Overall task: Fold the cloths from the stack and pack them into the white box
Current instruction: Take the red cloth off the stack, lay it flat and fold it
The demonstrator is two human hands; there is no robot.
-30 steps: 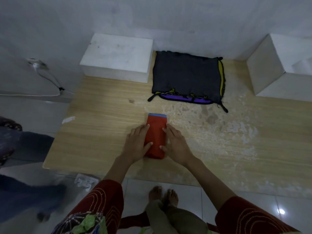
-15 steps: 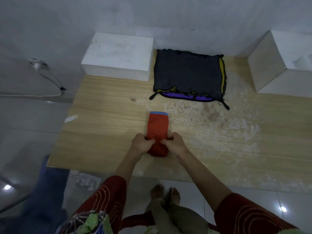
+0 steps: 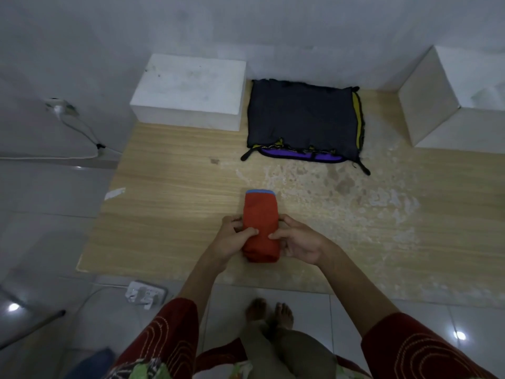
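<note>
The fingers (image 3: pixel 250 231) of the left hand (image 3: pixel 232 239) curl over the left edge of a folded red cloth (image 3: pixel 261 217), thumb on top, grasping it. The fingers (image 3: pixel 276 236) of the right hand (image 3: pixel 299 242) pinch the cloth's right edge in the same way. The cloth is a narrow upright strip with a blue band at its far end, and it lies on the wooden counter (image 3: pixel 169 209) near the front edge, its near end between the two palms. Farther back, against the wall, a stack of cloths (image 3: pixel 302 119) lies flat, dark on top with yellow and purple edges showing. A white box (image 3: pixel 191 88) sits just left of the stack. A second white box (image 3: pixel 448 105) stands at the far right, apart from the stack. A power strip (image 3: pixel 146 292) lies on the tiled floor below the counter's near-left corner.
</note>
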